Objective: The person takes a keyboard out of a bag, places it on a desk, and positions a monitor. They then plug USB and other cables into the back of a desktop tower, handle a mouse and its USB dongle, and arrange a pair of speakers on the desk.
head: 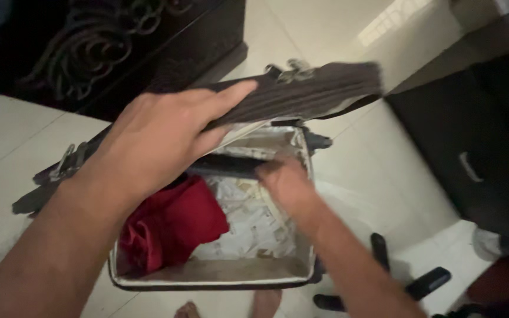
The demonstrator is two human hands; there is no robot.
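Hold suitcase lid [319,88] raised with flat, unclenched left hand [160,138]; keep right hand [287,185] gripping dark strap [225,166] inside open suitcase [213,277], clear of red garment [169,227].

Both forearms are bare from the lower edge of the view up to the wrists, with no sleeve showing on either. The left hand [160,141] and the right hand [287,185] wear no glove, ring, watch or band that can be seen. The toes of two bare feet [231,306] show at the bottom edge, without shoes or socks.
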